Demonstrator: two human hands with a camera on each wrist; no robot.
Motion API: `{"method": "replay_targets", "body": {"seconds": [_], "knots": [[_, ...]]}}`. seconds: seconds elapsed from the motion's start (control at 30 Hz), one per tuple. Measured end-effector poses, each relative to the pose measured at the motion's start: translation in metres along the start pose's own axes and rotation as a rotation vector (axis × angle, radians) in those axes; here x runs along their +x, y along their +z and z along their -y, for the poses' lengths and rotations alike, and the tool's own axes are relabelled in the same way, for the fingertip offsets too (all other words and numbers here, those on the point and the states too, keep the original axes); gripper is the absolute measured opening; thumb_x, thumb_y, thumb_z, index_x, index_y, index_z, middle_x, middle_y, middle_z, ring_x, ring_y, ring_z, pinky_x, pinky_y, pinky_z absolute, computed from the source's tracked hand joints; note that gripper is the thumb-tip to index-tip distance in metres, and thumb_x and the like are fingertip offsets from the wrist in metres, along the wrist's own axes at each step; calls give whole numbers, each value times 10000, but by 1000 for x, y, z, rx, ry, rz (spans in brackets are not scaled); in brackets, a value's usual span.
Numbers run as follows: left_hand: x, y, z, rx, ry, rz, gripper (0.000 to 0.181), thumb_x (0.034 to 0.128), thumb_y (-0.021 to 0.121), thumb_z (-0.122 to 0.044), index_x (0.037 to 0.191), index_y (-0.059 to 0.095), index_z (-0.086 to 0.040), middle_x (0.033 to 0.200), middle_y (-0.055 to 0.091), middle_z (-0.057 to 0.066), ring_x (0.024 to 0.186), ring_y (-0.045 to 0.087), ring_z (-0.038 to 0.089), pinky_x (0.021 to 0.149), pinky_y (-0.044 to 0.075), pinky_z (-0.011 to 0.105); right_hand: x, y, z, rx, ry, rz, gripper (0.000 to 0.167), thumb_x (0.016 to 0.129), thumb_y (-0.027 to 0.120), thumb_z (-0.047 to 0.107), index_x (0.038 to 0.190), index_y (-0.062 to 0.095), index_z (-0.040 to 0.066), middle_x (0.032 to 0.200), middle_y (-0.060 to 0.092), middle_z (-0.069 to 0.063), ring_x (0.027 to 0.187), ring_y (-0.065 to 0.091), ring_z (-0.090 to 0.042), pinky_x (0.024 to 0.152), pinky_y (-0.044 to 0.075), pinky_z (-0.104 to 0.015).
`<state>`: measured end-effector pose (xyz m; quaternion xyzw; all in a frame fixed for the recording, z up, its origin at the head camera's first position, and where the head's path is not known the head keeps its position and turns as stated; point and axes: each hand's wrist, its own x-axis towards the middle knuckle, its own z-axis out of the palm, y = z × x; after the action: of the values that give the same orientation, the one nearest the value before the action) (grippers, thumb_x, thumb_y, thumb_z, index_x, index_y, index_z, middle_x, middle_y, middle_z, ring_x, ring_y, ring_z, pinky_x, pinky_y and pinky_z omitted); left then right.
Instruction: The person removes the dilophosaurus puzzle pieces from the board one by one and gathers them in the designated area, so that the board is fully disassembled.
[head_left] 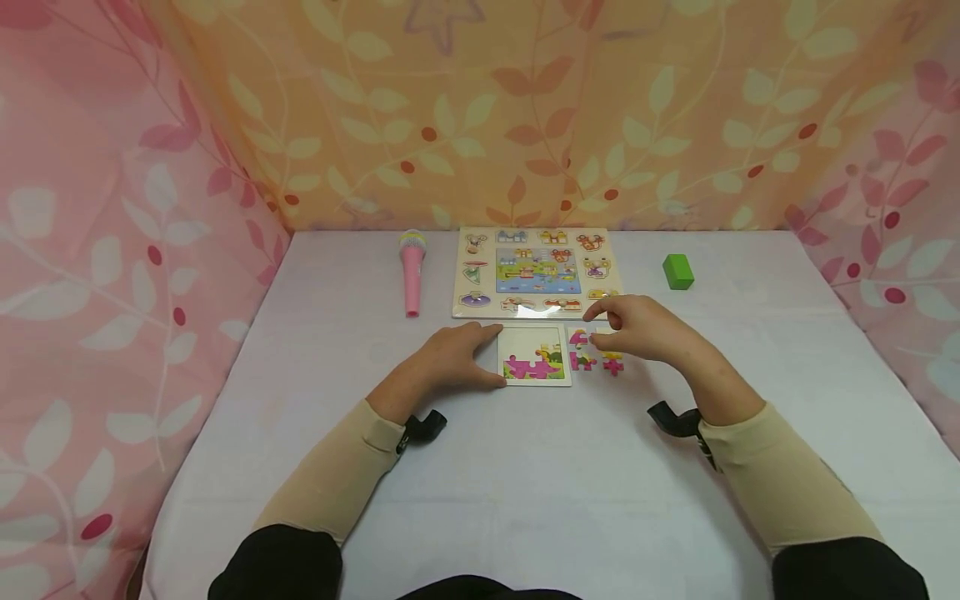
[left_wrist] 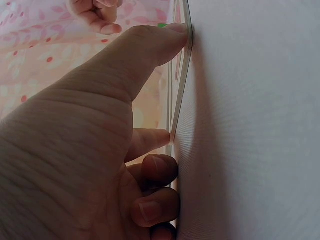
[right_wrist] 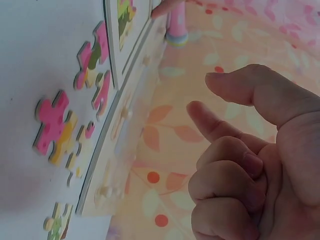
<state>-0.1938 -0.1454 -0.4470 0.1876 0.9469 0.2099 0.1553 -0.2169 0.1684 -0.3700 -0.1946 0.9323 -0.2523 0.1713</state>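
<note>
My left hand (head_left: 453,354) holds the small square puzzle tray (head_left: 567,382) at its left side, thumb at the near corner and index finger at the far one. In the left wrist view, the other fingers curl against the table. Several joined pink and green pieces (head_left: 534,367) fill the tray's lower part and right side. Loose jigsaw pieces (right_wrist: 52,122) lie on the cloth just right of it. Above them hovers my right hand (head_left: 645,329), holding nothing. Its thumb and index finger (right_wrist: 207,120) are extended and apart, and its remaining fingers are curled.
Behind the tray lies a larger wooden picture board (head_left: 480,279) with knobbed pieces. A pink toy microphone (head_left: 412,275) is to its left, and a green block (head_left: 678,272) to its right. Floral curtains (head_left: 525,117) stand at the back and sides of the white-covered table (head_left: 525,483).
</note>
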Motion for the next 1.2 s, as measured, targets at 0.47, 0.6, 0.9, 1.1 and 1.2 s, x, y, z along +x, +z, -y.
{"method": "replay_targets", "body": {"seconds": [0.47,0.6,0.9,1.1,1.2], "knots": [[-1,0,0,2,-4,0,984,768,804,-621,1592,406,-260,1350,570,-20,1160,526,177,1038,438,400,19,23,20,-25,-39,127,318,927,735,246,1198,700,82,724,559,-50,511,536,-201,531,442,-336],[0,0,1,3,-5,3,986,766,803,-629,1593,403,-273,1362,565,-27,1172,523,171,1041,436,396,25,29,22,-54,-23,142,334,931,738,298,1189,695,89,728,601,-33,497,551,-193,502,457,-329],[1,0,1,11,-5,0,993,760,807,-629,1593,405,-270,1327,575,-22,1120,528,172,1009,450,387,32,38,23,-93,34,159,334,872,770,266,1133,687,75,699,647,-37,556,591,-194,469,465,-326],[1,0,1,3,-10,3,992,760,806,-625,1594,401,-272,1358,569,-23,1142,522,175,1017,447,395,33,43,21,-98,63,156,379,844,823,275,1130,684,68,782,642,-48,611,581,-193,445,475,-336],[0,0,0,-1,-13,5,991,760,805,-625,1595,400,-278,1368,567,-21,1146,519,179,1016,447,401,34,45,20,-88,64,148,363,851,823,267,1117,683,65,795,637,-54,629,574,-195,477,473,-329]]}}
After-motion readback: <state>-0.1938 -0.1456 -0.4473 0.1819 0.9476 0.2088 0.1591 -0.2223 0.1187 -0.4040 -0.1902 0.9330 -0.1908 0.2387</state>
